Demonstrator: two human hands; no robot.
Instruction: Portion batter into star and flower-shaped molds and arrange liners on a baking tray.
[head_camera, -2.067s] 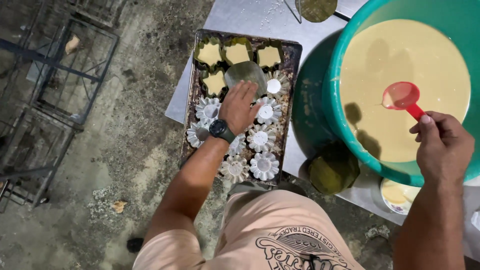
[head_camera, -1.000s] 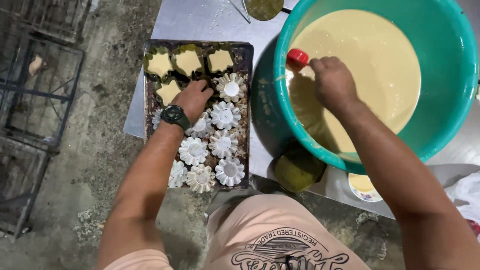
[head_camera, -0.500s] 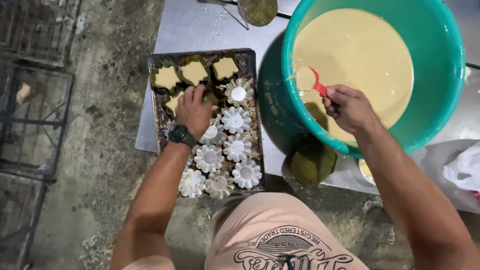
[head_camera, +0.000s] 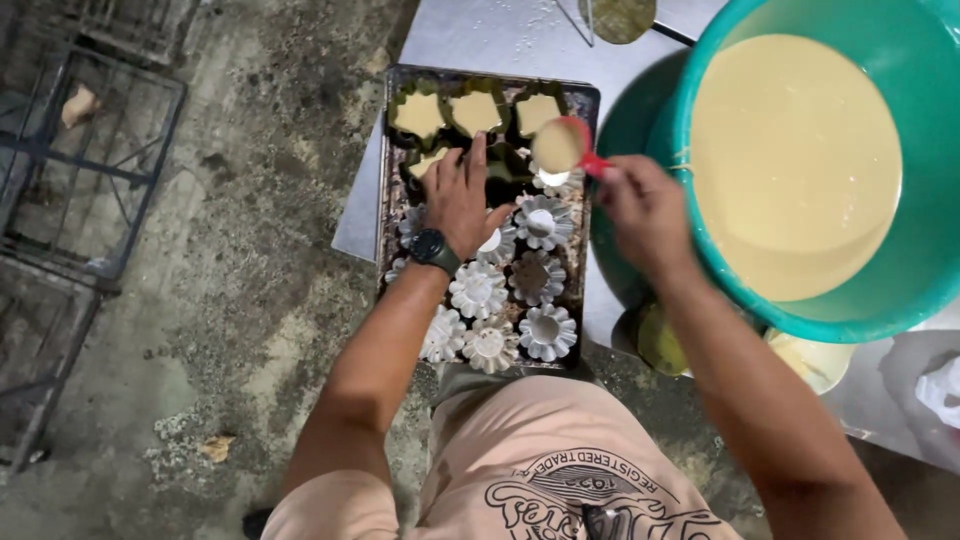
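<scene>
Rough concrete floor (head_camera: 250, 300) fills the left of the view, with dark wire racks (head_camera: 70, 170) lying on it; a grey metal table (head_camera: 480, 40) occupies the upper middle and right. On the table sits a dark baking tray (head_camera: 386, 150) loaded with small fluted moulds. Four moulds in the far rows hold pale yellow batter; the nearer ones, e.g. an empty fluted mould (head_camera: 546, 330), show bare white metal. Left hand (head_camera: 458, 195), wristwatch (head_camera: 434, 247) on the wrist, lies palm down and spread flat over moulds in the tray's second and third rows, fingers extended, nothing clasped. Right hand (head_camera: 645, 210) is closed around the handle of a red ladle (head_camera: 562, 146). Ladle bowl is full of batter and hangs over the tray's far right area, just above the moulds, just beside the left fingertips and well left of the gripping fingers. Large teal basin (head_camera: 690, 260) of batter stands on the table right of the tray, touching distance from the right hand.
</scene>
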